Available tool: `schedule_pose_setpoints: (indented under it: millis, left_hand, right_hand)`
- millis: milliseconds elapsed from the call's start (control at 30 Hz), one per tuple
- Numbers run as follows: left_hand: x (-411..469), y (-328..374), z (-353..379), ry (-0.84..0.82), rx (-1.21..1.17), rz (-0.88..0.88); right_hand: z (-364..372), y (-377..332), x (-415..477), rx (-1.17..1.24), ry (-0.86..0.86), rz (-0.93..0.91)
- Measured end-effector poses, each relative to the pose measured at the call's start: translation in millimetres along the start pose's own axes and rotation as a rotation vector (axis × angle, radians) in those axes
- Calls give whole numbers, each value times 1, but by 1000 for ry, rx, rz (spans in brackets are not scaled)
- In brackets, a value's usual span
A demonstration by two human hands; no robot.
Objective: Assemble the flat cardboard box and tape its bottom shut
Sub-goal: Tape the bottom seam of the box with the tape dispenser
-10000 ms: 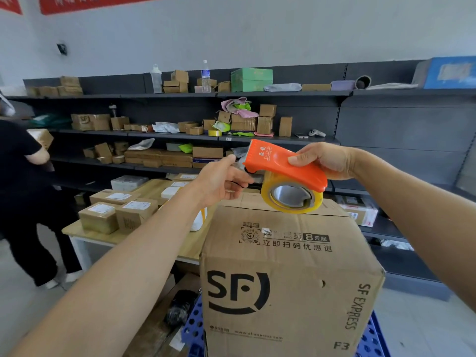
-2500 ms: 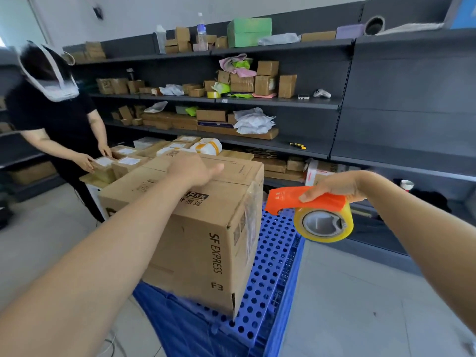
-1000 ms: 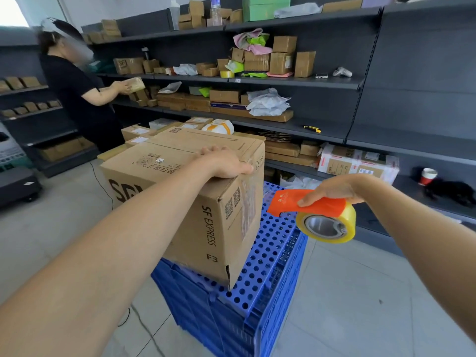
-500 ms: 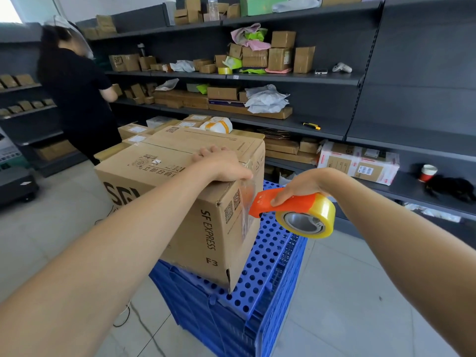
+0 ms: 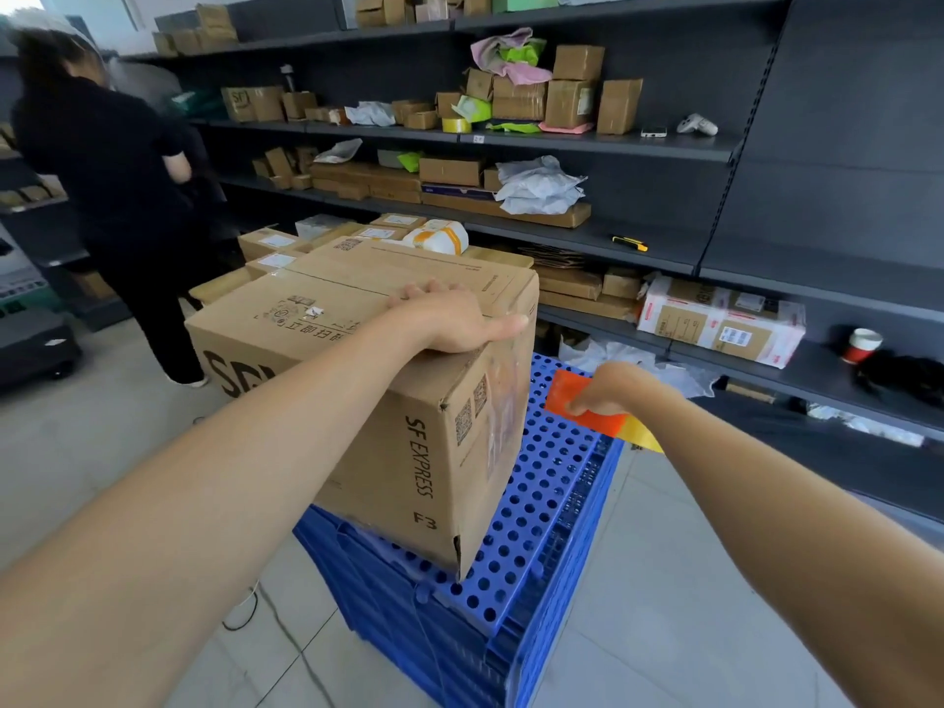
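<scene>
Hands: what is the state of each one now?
Left hand: open, pressing flat on the cardboard box.
Right hand: closed on the tape dispenser.

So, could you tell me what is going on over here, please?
A person is taping up an SF Express cardboard box that rests on a stack of blue perforated crates. The left hand presses flat on the box's top near its right edge. The right hand grips an orange tape dispenser just off the box's right side, where clear tape shows. Another person stands at the shelves.
</scene>
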State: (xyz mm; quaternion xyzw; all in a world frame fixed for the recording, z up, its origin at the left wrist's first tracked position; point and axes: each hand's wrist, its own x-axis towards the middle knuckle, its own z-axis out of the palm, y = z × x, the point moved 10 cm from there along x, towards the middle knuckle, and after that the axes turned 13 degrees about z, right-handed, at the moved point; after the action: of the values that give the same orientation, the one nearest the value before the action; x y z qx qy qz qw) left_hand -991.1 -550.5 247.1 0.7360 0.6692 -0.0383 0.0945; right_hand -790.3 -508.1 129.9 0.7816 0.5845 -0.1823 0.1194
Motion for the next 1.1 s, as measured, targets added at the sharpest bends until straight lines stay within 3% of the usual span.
schedule_pose_setpoints:
  millis: [133, 233, 500, 700, 867, 933, 1000, 1100]
  left_hand:
    - [4, -3, -4, 14, -55, 77]
    - [3, -11, -4, 52, -116, 86]
    - [-4, -17, -5, 126, -204, 121]
    - [-1, -18, -4, 143, -206, 139]
    - [2, -19, -9, 146, -231, 149]
    - [0, -23, -14, 173, -253, 139]
    - [-1, -33, -22, 213, -244, 110]
    - [-3, -56, -28, 232, -206, 15]
  right_hand:
    - [14, 0, 35, 88, 50, 50]
    - [23, -16, 56, 207, 117, -30]
    - [71, -43, 103, 59, 112, 6]
    - [92, -46, 107, 54, 8, -29]
    - [7, -42, 63, 518, 261, -73]
    - [-33, -34, 25, 980, 364, -133]
    - [-56, -29, -15, 1359, 357, -211]
    - [-67, -44, -61, 1630, 174, -327]
